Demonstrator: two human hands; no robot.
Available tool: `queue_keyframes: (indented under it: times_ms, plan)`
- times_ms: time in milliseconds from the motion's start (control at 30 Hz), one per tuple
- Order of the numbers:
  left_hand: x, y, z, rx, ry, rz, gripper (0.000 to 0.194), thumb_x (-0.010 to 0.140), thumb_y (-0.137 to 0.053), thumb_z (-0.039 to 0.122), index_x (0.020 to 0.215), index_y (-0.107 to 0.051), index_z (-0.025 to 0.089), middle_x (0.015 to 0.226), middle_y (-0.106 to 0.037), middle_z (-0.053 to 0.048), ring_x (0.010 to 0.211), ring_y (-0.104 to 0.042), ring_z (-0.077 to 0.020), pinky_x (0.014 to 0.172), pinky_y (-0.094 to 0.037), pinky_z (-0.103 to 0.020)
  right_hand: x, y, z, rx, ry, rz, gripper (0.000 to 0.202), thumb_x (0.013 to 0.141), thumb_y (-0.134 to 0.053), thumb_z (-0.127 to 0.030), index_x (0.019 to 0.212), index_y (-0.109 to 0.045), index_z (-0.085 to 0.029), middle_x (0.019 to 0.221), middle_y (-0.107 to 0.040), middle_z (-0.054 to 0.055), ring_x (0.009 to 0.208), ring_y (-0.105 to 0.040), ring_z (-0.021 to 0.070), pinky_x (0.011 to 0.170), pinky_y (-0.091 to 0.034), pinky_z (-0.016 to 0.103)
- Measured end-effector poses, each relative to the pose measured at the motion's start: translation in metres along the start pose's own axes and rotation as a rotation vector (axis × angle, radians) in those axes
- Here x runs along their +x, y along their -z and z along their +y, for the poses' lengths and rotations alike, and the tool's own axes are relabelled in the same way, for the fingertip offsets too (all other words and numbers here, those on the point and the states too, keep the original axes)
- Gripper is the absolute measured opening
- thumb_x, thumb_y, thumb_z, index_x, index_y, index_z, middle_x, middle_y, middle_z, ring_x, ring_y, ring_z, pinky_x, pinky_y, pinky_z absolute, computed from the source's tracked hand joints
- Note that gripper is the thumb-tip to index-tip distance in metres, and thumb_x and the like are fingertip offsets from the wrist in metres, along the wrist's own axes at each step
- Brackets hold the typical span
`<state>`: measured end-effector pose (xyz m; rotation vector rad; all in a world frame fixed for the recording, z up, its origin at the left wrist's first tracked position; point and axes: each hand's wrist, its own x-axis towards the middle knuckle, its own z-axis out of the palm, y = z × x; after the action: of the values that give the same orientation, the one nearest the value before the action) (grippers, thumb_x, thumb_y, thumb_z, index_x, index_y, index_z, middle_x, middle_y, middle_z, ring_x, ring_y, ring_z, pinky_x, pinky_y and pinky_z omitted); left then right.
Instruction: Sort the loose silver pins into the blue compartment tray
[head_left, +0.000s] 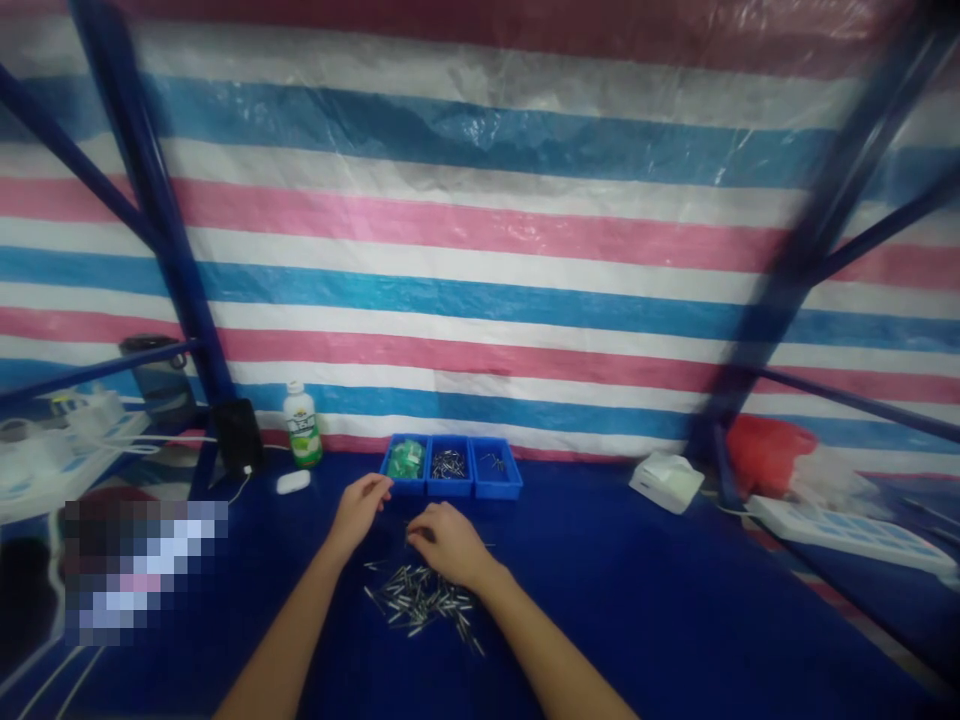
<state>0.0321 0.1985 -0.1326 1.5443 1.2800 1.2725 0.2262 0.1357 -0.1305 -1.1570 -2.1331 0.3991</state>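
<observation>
Several slim metal pieces [424, 598] lie in a loose pile on the blue table, below both hands. My left hand [363, 508] is closed just in front of the left blue tray [407, 487], which holds green items; what its fingers grip is too small to name. Over the top of the pile, my right hand [447, 542] has its fingers pinched together, their contents hidden. Small dark metal parts fill the middle tray [450, 488], and a few thin pieces are in the right tray [497, 490].
A white bottle [303, 428] and a small white case [293, 482] stand at the back left, beside a black device [237, 438]. At the right are a tissue pack [667, 482], a power strip [855, 535] and a red bag [769, 455]. Blue posts frame the striped sheet.
</observation>
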Motion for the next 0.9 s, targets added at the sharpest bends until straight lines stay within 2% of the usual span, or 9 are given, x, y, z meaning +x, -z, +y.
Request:
queue_keyframes:
  times_ms: [133, 267, 400, 500, 567, 633, 767, 900]
  plan:
    - [0.0, 0.001, -0.002, -0.004, -0.026, 0.015, 0.036, 0.074, -0.064, 0.052, 0.076, -0.066, 0.016, 0.065, -0.062, 0.0, 0.054, -0.052, -0.0124, 0.051, -0.037, -0.022, 0.007, -0.01, -0.016, -0.278, 0.21, -0.206, 0.015, 0.087, -0.061, -0.031, 0.093, -0.074, -0.026, 0.095, -0.067, 0.004, 0.09, -0.053, 0.021, 0.08, -0.039, 0.032]
    - [0.003, 0.001, -0.005, 0.006, -0.022, 0.018, 0.036, 0.074, -0.063, 0.052, 0.078, -0.067, 0.016, 0.065, -0.062, 0.0, 0.056, -0.053, -0.0136, 0.053, -0.038, -0.023, 0.019, -0.02, -0.024, -0.432, 0.333, -0.242, 0.015, 0.086, -0.058, -0.03, 0.084, -0.072, -0.023, 0.089, -0.067, 0.005, 0.089, -0.052, 0.023, 0.077, -0.039, 0.035]
    - [0.004, 0.002, -0.005, 0.018, -0.013, 0.012, 0.036, 0.073, -0.063, 0.052, 0.077, -0.067, 0.017, 0.065, -0.062, 0.0, 0.057, -0.053, -0.0144, 0.056, -0.039, -0.024, 0.028, -0.023, -0.031, -0.505, 0.387, -0.273, 0.016, 0.083, -0.058, -0.028, 0.078, -0.07, -0.018, 0.082, -0.068, 0.008, 0.086, -0.053, 0.0237, 0.077, -0.039, 0.035]
    - [0.001, 0.003, -0.002, 0.053, -0.019, 0.015, 0.038, 0.075, -0.06, 0.054, 0.078, -0.067, 0.017, 0.066, -0.063, -0.001, 0.058, -0.054, -0.0156, 0.058, -0.041, -0.025, 0.031, -0.014, -0.031, -0.487, 0.361, -0.316, 0.012, 0.076, -0.063, -0.028, 0.072, -0.07, -0.018, 0.076, -0.068, 0.007, 0.086, -0.055, 0.0241, 0.078, -0.038, 0.035]
    - [-0.003, 0.003, 0.002, 0.103, -0.06, 0.032, 0.04, 0.08, -0.055, 0.056, 0.077, -0.067, 0.017, 0.065, -0.062, -0.001, 0.06, -0.054, -0.0166, 0.06, -0.04, -0.025, 0.029, -0.005, -0.026, -0.424, 0.302, -0.283, 0.01, 0.073, -0.065, -0.026, 0.071, -0.07, -0.019, 0.076, -0.069, 0.006, 0.084, -0.057, 0.0232, 0.078, -0.037, 0.034]
    - [-0.009, 0.0, 0.007, 0.19, -0.146, 0.024, 0.043, 0.084, -0.05, 0.056, 0.071, -0.065, 0.018, 0.063, -0.061, -0.001, 0.062, -0.055, -0.0175, 0.061, -0.039, -0.026, 0.025, 0.006, -0.018, -0.339, 0.202, -0.194, 0.007, 0.072, -0.064, -0.023, 0.071, -0.069, -0.019, 0.077, -0.07, 0.005, 0.081, -0.059, 0.0209, 0.077, -0.037, 0.032]
    - [-0.021, -0.014, 0.01, 0.36, -0.302, -0.17, 0.044, 0.09, -0.047, 0.049, 0.06, -0.06, 0.019, 0.06, -0.061, -0.001, 0.06, -0.053, -0.0167, 0.063, -0.035, -0.026, 0.013, 0.019, 0.003, -0.166, -0.012, -0.029, 0.011, 0.074, -0.059, -0.016, 0.075, -0.069, -0.019, 0.073, -0.071, 0.002, 0.068, -0.061, 0.016, 0.069, -0.038, 0.026]
    - [-0.023, -0.025, 0.007, 0.356, -0.306, -0.272, 0.042, 0.089, -0.049, 0.046, 0.06, -0.059, 0.018, 0.06, -0.06, 0.0, 0.058, -0.05, -0.0154, 0.059, -0.032, -0.025, 0.007, 0.02, 0.016, 0.001, -0.029, 0.064, 0.012, 0.074, -0.059, -0.014, 0.074, -0.069, -0.019, 0.07, -0.069, 0.0, 0.064, -0.061, 0.0149, 0.062, -0.039, 0.024]
